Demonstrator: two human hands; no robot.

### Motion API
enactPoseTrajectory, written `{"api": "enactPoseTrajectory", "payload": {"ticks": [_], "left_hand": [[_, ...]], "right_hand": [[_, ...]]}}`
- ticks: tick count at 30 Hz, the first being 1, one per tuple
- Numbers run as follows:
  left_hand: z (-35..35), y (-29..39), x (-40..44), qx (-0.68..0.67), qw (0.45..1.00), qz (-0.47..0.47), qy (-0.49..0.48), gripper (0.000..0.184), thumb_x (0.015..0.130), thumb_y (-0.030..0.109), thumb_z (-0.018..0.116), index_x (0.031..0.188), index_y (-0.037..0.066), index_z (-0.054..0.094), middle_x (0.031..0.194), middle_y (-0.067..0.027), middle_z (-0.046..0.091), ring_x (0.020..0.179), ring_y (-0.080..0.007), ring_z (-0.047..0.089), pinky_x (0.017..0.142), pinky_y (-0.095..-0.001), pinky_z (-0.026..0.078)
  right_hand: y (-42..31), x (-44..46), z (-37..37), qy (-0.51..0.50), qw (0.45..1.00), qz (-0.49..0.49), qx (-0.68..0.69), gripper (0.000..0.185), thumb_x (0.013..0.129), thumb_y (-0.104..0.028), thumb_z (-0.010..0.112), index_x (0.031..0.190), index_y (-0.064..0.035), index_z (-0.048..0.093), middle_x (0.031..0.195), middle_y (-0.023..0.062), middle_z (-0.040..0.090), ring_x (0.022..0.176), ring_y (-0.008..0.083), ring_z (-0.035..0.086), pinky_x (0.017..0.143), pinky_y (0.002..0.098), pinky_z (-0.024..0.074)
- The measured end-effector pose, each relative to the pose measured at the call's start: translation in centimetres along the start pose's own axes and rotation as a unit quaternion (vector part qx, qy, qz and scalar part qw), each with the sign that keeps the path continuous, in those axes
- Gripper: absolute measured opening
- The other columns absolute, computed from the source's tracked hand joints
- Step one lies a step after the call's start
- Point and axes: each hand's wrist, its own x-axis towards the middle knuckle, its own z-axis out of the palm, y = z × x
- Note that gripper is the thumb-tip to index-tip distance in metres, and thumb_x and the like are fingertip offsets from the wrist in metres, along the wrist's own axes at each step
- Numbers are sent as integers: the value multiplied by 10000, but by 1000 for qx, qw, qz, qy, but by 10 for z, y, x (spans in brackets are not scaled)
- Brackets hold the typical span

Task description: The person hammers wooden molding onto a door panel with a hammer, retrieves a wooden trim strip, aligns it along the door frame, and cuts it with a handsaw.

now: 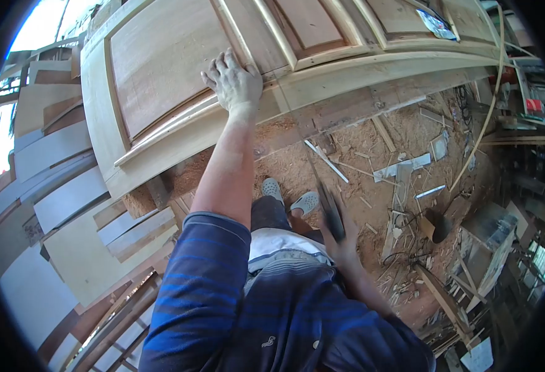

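My left hand [235, 82] lies with fingers spread on the moulded frame of a large wooden panelled piece [167, 62], near its front edge. Lower down on the right, my right hand [340, 239] is closed round the dark handle of a tool [329, 208]. The tool is blurred, and a thin blade-like part seems to run up from it towards the wood's edge. What kind of tool it is cannot be made out clearly.
Stacked boards [68, 186] fill the left side. Sawdust, offcuts and white strips [326, 161] litter the floor around my shoes [305, 202]. A blue-white packet [436, 26] lies on the panelled piece. Wooden scraps and a box-like object [486, 226] stand at right.
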Motion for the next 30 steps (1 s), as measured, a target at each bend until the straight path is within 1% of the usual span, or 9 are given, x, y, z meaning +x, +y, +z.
{"api": "enactPoseTrajectory", "payload": {"ticks": [3,8,11,14,18,21,23,26,30], "left_hand": [[5,-7,-1,0,1000,13,25,629,998,344,574,1587,126,544,1602,-136,563,1586,-336,383,1355,-604,143],[5,-5,1,-6,1000,21,13,594,1021,331,584,1573,114,545,1603,-136,548,1581,-321,385,1364,-609,136],[3,-2,-2,-16,1000,23,13,588,1012,321,589,1559,108,554,1599,-146,549,1575,-334,389,1358,-610,147],[3,-2,2,-12,999,20,25,598,994,316,597,1555,113,566,1583,-134,572,1559,-340,410,1346,-601,169],[10,-8,-5,21,998,37,51,592,978,334,606,1540,149,596,1532,-117,626,1522,-340,453,1311,-571,226],[11,-8,0,4,996,51,67,540,986,327,610,1497,154,623,1485,-112,659,1491,-338,489,1293,-557,250],[11,-9,1,-4,998,43,47,547,997,313,606,1515,135,600,1519,-119,627,1517,-334,462,1324,-596,211],[16,-8,0,0,996,46,70,545,984,321,604,1499,146,622,1484,-117,657,1494,-317,495,1302,-555,236],[11,-7,2,14,997,38,60,578,989,323,597,1535,133,594,1496,-123,646,1495,-329,490,1324,-568,220]], "right_hand": [[-9,12,1,-10,999,-30,-35,650,1021,-193,750,1590,28,527,1291,262,764,1181,322,779,989,400,595],[-57,165,54,-12,1000,5,-8,587,1031,-245,757,1539,-6,585,1195,276,774,1137,373,784,959,437,593],[-54,140,47,2,1000,13,14,596,1029,-261,766,1530,6,586,1182,272,776,1093,378,794,933,446,598],[-14,25,10,3,1000,-25,-2,582,1027,-118,728,1550,55,541,1373,221,723,1272,315,714,1101,415,534],[-16,-10,-9,2,1000,2,23,615,1021,-150,764,1566,29,543,1301,237,773,1220,344,775,1013,395,601],[-23,91,31,20,998,-59,-13,608,1015,-219,780,1532,25,573,1300,273,758,1186,388,775,1001,436,596],[-48,153,55,10,1000,-10,-25,587,1013,-269,773,1511,-10,601,1290,287,746,1142,429,769,981,464,588],[-43,143,57,32,999,-30,-29,585,1009,-298,770,1511,-44,611,1273,292,744,1129,447,760,964,479,586],[2,-2,6,8,999,-9,-40,623,1014,-243,764,1568,-36,567,1315,265,750,1200,421,757,999,451,598]]}}
